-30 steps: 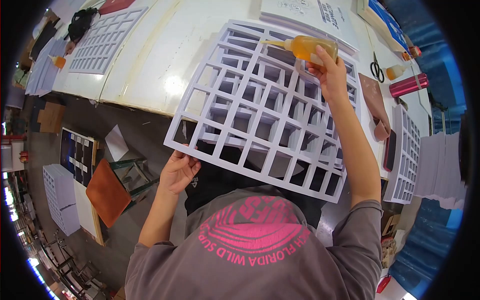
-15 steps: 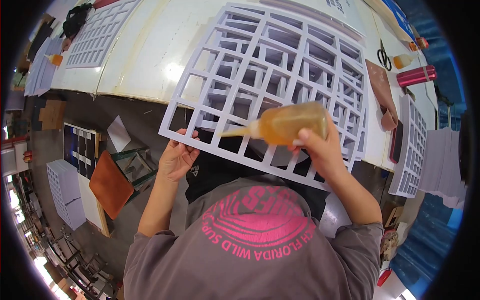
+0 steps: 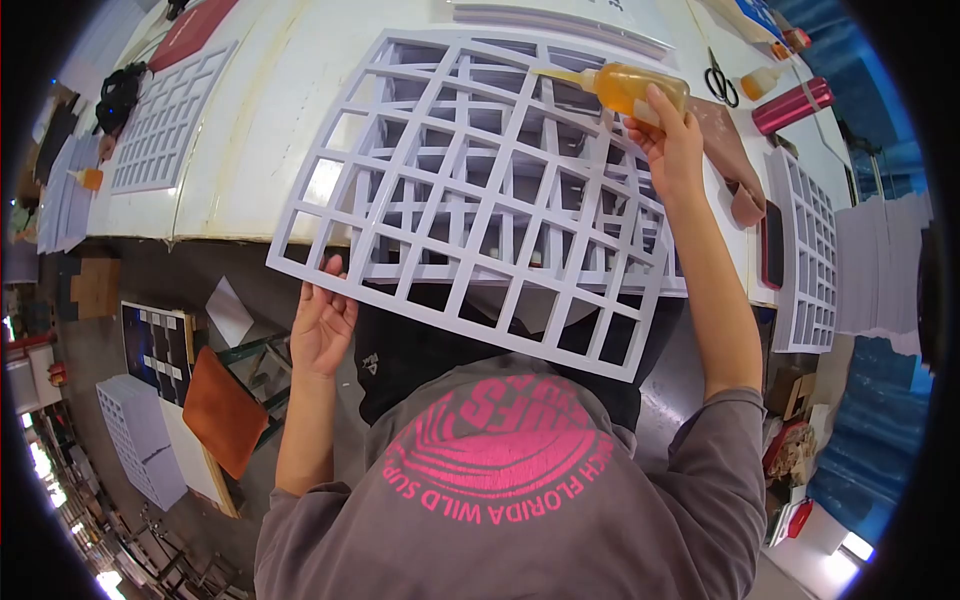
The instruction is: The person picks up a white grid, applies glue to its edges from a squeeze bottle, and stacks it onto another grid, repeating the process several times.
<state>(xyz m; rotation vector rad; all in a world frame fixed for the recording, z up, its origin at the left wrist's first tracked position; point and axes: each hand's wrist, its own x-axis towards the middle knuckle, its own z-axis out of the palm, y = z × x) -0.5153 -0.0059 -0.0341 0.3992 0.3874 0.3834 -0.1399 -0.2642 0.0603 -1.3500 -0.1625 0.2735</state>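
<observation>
My right hand [image 3: 667, 140] is wrapped round a clear squeeze bottle [image 3: 640, 92] of amber liquid. The bottle lies nearly level, its narrow tip pointing left over the far part of a white lattice panel [image 3: 480, 215]. My left hand [image 3: 326, 320] grips the panel's near left edge between thumb and fingers. This top panel sits askew over more white lattice panels, and its near edge overhangs the table towards my body. The fingertips of my left hand are partly hidden by the panel.
On the white table [image 3: 240, 140] are scissors [image 3: 720, 86], a second bottle [image 3: 760, 82], a pink cylinder [image 3: 793, 106], a dark phone-like object [image 3: 772, 245] and a brown strip [image 3: 735, 165]. Another lattice panel [image 3: 170, 120] lies far left. A brown stool seat [image 3: 222, 410] stands below left.
My right hand has carried the bottle from the panel's near part to its far part. The top panel and my left hand appear further left in view.
</observation>
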